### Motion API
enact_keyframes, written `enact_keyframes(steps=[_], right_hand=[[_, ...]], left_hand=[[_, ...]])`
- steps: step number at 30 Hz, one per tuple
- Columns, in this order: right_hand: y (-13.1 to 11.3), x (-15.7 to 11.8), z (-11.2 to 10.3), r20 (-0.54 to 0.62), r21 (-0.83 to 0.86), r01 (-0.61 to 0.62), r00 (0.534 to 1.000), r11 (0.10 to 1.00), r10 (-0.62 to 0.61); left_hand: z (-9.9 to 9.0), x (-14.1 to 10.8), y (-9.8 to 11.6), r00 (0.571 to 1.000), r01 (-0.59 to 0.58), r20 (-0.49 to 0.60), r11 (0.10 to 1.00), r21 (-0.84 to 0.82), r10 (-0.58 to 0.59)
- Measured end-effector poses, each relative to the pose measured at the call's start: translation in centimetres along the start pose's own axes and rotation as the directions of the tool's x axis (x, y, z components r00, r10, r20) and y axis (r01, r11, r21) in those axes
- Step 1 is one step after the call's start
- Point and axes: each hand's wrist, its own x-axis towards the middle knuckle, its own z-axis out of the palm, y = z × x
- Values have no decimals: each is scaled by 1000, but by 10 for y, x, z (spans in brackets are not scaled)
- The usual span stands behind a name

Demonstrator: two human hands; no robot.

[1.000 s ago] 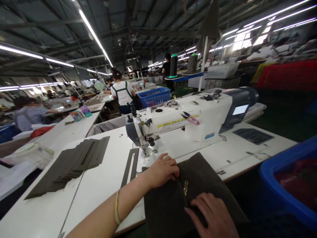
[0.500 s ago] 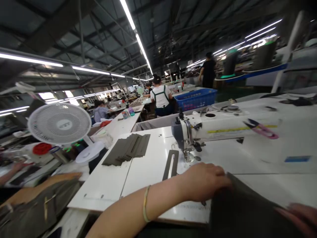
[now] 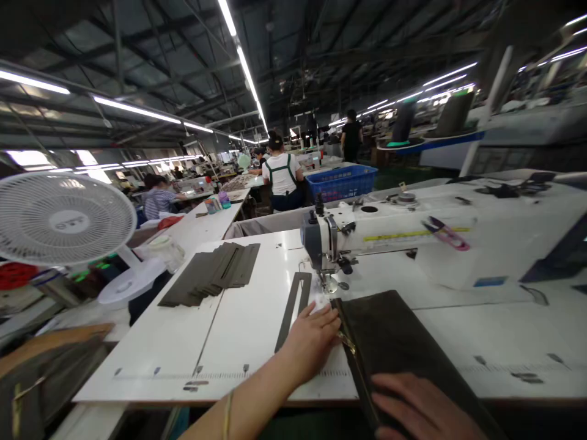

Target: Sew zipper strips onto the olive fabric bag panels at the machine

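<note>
A dark olive fabric panel (image 3: pixel 398 336) lies flat on the machine table, with a zipper (image 3: pixel 347 342) and its gold-coloured pull along the left edge. My left hand (image 3: pixel 312 339) rests on that edge close to the needle area, its fingers stretched out. Lower on the panel, my right hand (image 3: pixel 419 406) lies with fingers spread. The presser foot (image 3: pixel 330 285) of the white sewing machine (image 3: pixel 413 232) stands just beyond the panel's top left corner. A slotted olive strip frame (image 3: pixel 288 311) lies left of my left hand.
A fanned stack of olive pieces (image 3: pixel 211 275) lies on the table's left. Beside it stands a white fan (image 3: pixel 68 220). Pink-handled thread snips (image 3: pixel 447 234) sit on the machine arm. Beyond are a blue crate (image 3: pixel 342 182) and a seated person (image 3: pixel 282 174).
The fabric panel has come from the lower right onto the table, flat beside the presser foot. My left hand moved left with it, and my right hand came onto the panel. The view shifted right.
</note>
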Motion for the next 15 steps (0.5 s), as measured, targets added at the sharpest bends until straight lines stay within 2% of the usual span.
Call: enact_keyframes(steps=[1,2,3,4,5,6,7,8,11,15], right_hand=[[10,5,-3,-9,-22,-112,994,993,112],[22,9,-4,-14,-63,-256,967,964,256],[37,12,-2,-15,-134,-403,914,905,405],[53,13,1,13,-225,-532,836,816,548],[68,14,7,98,-292,-620,738,728,667],[81,14,13,170,-320,-667,658,673,733],[92,15,20,219,-338,-689,605,642,765],[101,15,27,254,-340,-697,578,632,775],[111,19,39,239,-362,-683,590,634,771],[106,30,37,248,-461,-617,602,638,760]], left_hand=[[0,-5,5,998,50,26,997,-56,-49],[-2,-9,10,995,85,57,991,-102,-79],[-5,-10,14,991,110,88,985,-134,-99],[-8,-9,17,988,119,120,981,-155,-101],[-11,-7,19,984,126,148,978,-167,-101],[-12,-3,20,980,133,168,976,-174,-104],[-12,2,19,977,140,183,974,-176,-107],[-12,6,17,975,147,193,973,-177,-112],[-9,17,10,969,167,212,972,-167,-130],[-9,22,6,959,184,243,973,-141,-146]])
